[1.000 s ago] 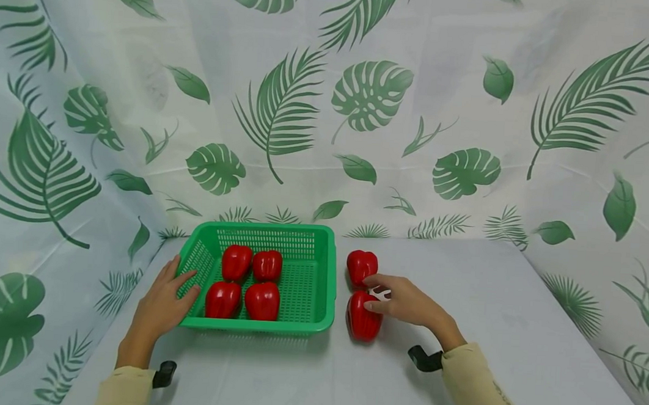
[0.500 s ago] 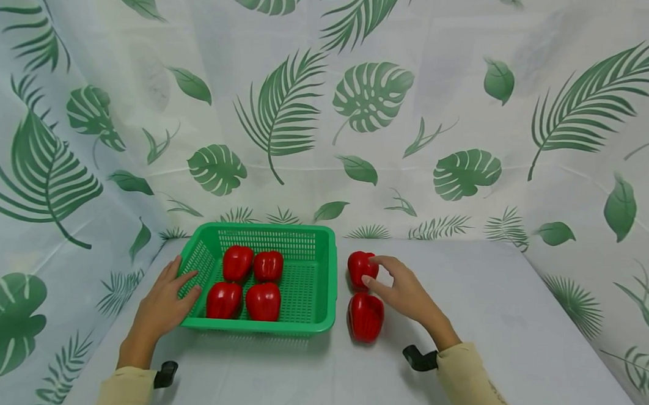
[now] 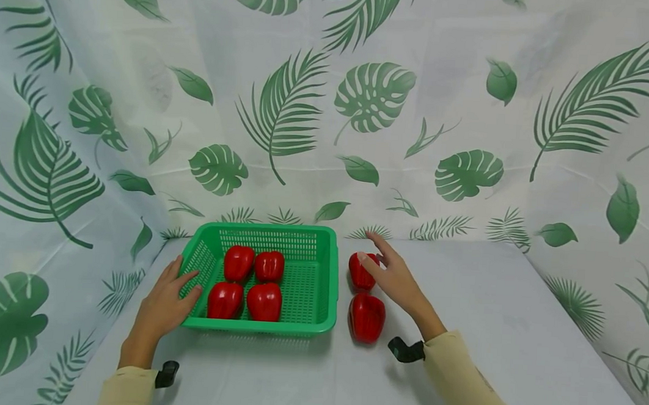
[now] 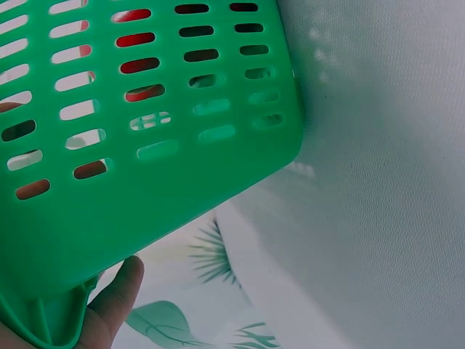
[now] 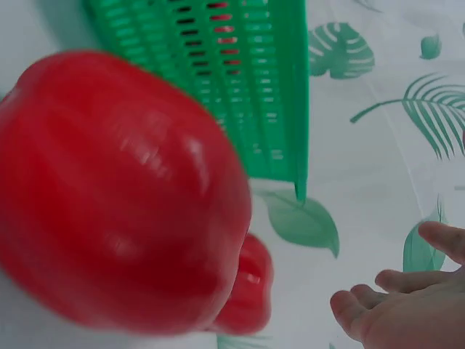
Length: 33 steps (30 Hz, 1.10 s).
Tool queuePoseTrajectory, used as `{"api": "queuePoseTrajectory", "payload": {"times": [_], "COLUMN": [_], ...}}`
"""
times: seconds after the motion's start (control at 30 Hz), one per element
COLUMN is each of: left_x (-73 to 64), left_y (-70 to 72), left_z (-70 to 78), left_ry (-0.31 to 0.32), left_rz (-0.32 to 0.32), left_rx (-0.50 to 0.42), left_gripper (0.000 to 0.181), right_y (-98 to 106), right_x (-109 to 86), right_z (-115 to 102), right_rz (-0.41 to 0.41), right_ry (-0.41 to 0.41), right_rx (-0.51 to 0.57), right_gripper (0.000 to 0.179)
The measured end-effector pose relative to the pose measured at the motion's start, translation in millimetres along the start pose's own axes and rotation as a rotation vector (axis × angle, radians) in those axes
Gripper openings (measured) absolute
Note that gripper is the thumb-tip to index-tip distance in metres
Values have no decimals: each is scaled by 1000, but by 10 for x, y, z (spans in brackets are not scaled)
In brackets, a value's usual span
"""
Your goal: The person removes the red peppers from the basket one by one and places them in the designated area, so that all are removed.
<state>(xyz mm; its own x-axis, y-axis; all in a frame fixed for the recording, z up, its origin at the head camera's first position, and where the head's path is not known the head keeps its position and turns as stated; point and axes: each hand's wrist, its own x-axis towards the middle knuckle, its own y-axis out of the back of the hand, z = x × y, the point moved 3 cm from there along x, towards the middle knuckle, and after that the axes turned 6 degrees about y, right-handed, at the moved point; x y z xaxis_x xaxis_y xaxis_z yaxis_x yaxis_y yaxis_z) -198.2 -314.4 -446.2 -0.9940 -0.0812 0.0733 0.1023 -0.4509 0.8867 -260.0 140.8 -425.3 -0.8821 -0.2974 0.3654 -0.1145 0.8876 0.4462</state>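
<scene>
Several glossy red bell peppers (image 3: 265, 301) sit in the left part of a green slotted plastic basket (image 3: 307, 328). My left hand (image 3: 162, 307) straddles the basket's left rim, with fingers on both sides of the wall; in the left wrist view one finger (image 4: 123, 291) shows outside it. Right of the basket, a near bell pepper (image 3: 367, 319) and a far bell pepper (image 3: 361, 278) lie in a column on the table. My right hand (image 3: 400, 283) is over the far one, partly hiding it, thumb and fingers spread. In the right wrist view that hand (image 5: 418, 309) holds nothing.
A white cloth covers the table (image 3: 478, 308). A white curtain (image 3: 405, 127) printed with green leaves rises behind and along both sides. Black wrist mounts (image 3: 406, 350) stick out from both sleeves.
My right hand has moved from the near loose bell pepper toward the back, over the far one, and its fingers have spread. The left hand and the basket stay put.
</scene>
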Motion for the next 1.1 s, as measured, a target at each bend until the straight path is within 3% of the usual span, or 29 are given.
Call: {"api": "queuePoseTrajectory", "payload": {"times": [0.67,1.1], "left_x": [-2,14], "left_y": [-2,-10], "left_z": [2,-20], "left_ry": [7,3], "left_rz": [6,19], "left_rx": [3,3], "left_gripper": [53,53], "right_y": [-328,-578], "right_x": [346,559], "right_z": [-296,-450], "right_rz": [-19,-80], "right_ry": [-64,-74], "right_rx": [323,377], "right_gripper": [67,67]}}
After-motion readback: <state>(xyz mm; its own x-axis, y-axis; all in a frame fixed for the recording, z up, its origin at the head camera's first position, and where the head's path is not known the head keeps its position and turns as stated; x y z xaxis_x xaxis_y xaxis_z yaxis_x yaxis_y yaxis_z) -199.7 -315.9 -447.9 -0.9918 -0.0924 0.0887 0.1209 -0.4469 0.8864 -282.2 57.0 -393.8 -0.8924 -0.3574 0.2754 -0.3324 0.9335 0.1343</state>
